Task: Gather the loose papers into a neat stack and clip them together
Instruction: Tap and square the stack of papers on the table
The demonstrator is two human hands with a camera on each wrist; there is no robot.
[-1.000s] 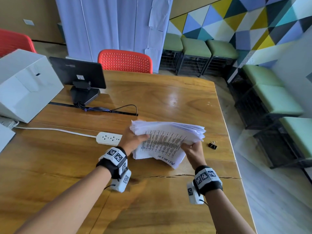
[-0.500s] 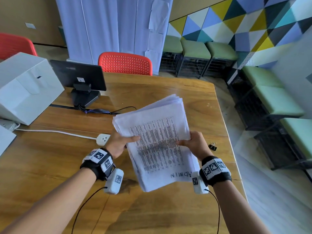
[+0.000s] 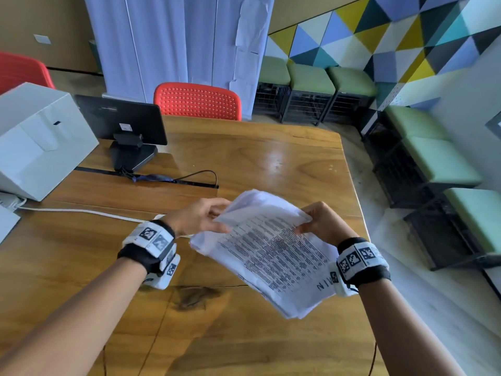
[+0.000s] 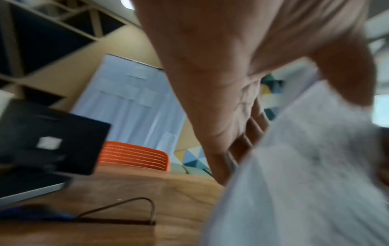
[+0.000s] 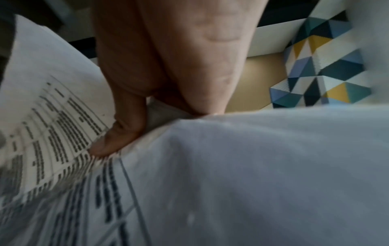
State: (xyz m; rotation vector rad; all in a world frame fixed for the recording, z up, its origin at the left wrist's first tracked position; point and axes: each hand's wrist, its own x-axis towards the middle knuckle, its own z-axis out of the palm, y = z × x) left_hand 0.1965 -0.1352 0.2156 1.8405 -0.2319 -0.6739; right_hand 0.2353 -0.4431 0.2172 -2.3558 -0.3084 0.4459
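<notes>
A thick sheaf of printed white papers (image 3: 271,253) hangs tilted above the wooden table (image 3: 244,158), printed side up, its near end drooping towards me. My left hand (image 3: 200,217) grips its far left corner and my right hand (image 3: 317,222) pinches its far right corner. The left wrist view shows my left hand's fingers (image 4: 248,133) behind the papers (image 4: 305,174), blurred. My right thumb (image 5: 118,133) presses on the printed top sheet (image 5: 52,133) in the right wrist view. The binder clip is hidden from every view.
A black monitor (image 3: 122,123) on a stand and a white box (image 3: 40,142) sit at the table's far left. A white cable (image 3: 81,211) runs across the left side. A red chair (image 3: 198,101) stands behind the table, and green stools (image 3: 311,77) line the right wall.
The sheaf went from lying low over the table to raised upright, and is now tipped back down and turned, with both hands shifted to its far corners.
</notes>
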